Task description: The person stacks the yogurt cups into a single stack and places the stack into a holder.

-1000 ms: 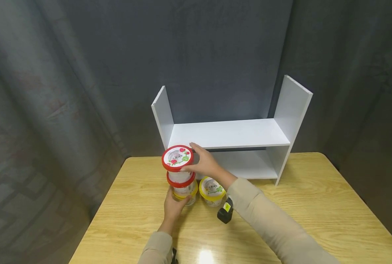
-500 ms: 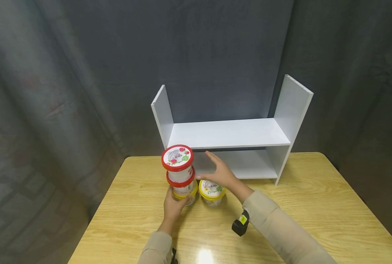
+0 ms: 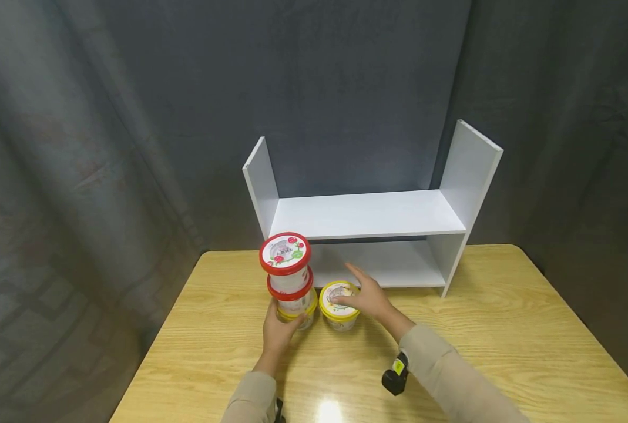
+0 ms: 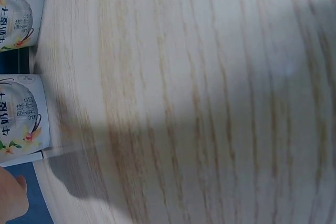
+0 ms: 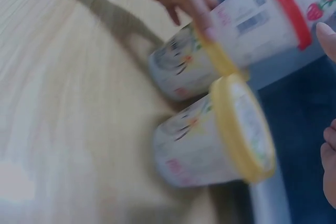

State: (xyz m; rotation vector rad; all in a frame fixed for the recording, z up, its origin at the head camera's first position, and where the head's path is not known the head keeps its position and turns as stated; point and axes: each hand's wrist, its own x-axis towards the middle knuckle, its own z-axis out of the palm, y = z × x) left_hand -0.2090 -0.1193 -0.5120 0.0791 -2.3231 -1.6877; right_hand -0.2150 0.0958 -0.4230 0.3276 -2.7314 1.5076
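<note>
Three tubs stand in a stack in the head view: a tub with a yellow lid [image 3: 307, 321] at the bottom, and a middle red-lidded tub [image 3: 292, 302] and a top red-lidded tub [image 3: 285, 254] above it. My left hand [image 3: 278, 333] grips the bottom tub near its lid, thumb and fingers spread round it. Beside the stack stands another yellow-lidded tub [image 3: 340, 302], label showing in the right wrist view. Over its lid hovers my right hand [image 3: 370, 301], thumb and fingers apart and nothing held. Its fingers [image 5: 327, 40] show at that view's right edge.
A white two-tier shelf [image 3: 366, 214] with upright side panels stands behind the tubs, close to the stack. The wooden table [image 3: 197, 352] extends to both sides. Dark curtains [image 3: 345, 88] hang behind and at the sides.
My right hand has let go of the top red-lidded tub and moved right and down to above the separate yellow-lidded tub. My left hand and the stack have stayed put.
</note>
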